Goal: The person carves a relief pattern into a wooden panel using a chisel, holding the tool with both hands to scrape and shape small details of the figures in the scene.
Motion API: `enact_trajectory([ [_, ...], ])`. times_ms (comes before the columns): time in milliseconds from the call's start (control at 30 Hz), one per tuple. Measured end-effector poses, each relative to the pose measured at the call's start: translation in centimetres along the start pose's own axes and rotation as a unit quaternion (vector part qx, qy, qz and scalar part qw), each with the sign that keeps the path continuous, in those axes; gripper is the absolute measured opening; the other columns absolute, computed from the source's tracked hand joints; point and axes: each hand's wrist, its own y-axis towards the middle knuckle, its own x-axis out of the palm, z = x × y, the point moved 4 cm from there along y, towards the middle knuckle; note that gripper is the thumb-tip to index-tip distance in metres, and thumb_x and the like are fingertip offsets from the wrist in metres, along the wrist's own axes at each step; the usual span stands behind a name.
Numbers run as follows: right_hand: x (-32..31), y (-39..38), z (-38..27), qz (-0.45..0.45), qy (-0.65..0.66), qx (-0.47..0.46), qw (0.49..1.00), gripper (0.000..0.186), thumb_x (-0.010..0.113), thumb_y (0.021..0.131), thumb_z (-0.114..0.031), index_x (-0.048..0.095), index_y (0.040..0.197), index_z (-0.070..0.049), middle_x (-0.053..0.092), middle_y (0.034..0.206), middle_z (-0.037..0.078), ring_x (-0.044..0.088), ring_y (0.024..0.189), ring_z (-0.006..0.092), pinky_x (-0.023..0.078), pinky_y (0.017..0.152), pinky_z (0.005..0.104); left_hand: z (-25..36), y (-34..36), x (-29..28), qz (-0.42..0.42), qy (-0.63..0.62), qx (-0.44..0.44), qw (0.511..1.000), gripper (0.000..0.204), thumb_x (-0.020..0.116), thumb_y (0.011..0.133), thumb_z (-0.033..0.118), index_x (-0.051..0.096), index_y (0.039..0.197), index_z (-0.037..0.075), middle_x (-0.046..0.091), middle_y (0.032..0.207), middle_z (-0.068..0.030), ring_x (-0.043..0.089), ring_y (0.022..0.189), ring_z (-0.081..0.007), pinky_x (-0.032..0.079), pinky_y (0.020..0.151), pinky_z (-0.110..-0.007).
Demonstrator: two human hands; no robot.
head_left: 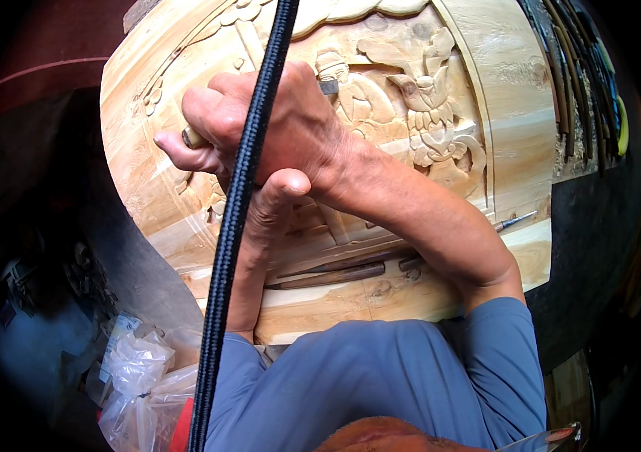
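My right hand (pixel 260 113) is closed round the handle of a chisel (pixel 193 137). The handle's pale end shows beside my thumb, and a short grey metal tip (pixel 329 87) shows past the far side of the hand, apparently of the same tool. My left hand (pixel 275 197) is tucked beneath the right wrist. Only its thumb shows plainly; the other fingers are hidden. Both hands are over a pale wooden panel (pixel 516 113) carved in relief with a seated figure (pixel 366 105) and a flower-like form (pixel 432 124). A black braided cord (pixel 241 173) crosses the view in front of my right hand.
Chisels with brown wooden handles (pixel 343 276) lie along the panel's near edge. Beside my right forearm lies a thin pointed tool (pixel 516 220). Many long tools (pixel 580 68) are gathered at the far right. A clear plastic bag (pixel 140 377) stands at the lower left.
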Motion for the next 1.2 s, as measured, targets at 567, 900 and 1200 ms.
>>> enact_trajectory([
  [567,-0.8,-0.4,0.0,-0.026,0.026,-0.020,0.999,0.050,0.079,0.095,-0.043,0.052,0.066,-0.013,0.057,0.057,0.003,0.063,0.048,0.0203,0.048,0.044,0.0329,0.1,-0.3,0.3,-0.014,0.007,0.000,1.000,0.118,0.090,0.073,0.071,0.044,0.158,0.003,0.059,0.150,-0.0085,0.058,0.135,-0.0193,0.052,0.113,-0.037],
  [900,-3.7,-0.2,-1.5,-0.102,-0.040,-0.074,0.991,0.046,0.076,0.097,-0.038,0.057,0.064,-0.013,0.056,0.053,0.006,0.063,0.045,0.0204,0.051,0.040,0.0388,1.0,-1.1,-0.3,-0.049,0.096,0.076,0.991,0.119,0.088,0.073,0.074,0.043,0.158,0.004,0.057,0.151,-0.0077,0.057,0.138,-0.0191,0.051,0.116,-0.037],
  [1200,-15.1,1.2,5.2,0.001,0.300,0.265,0.916,0.048,0.057,0.118,-0.033,0.070,0.080,-0.005,0.072,0.069,0.005,0.067,0.058,0.0141,0.053,0.056,0.0291,1.6,0.4,3.4,-0.153,0.290,0.213,0.920,0.053,0.095,0.088,0.038,0.078,0.118,-0.002,0.080,0.103,-0.0136,0.076,0.084,-0.0185,0.062,0.075,-0.030],
])
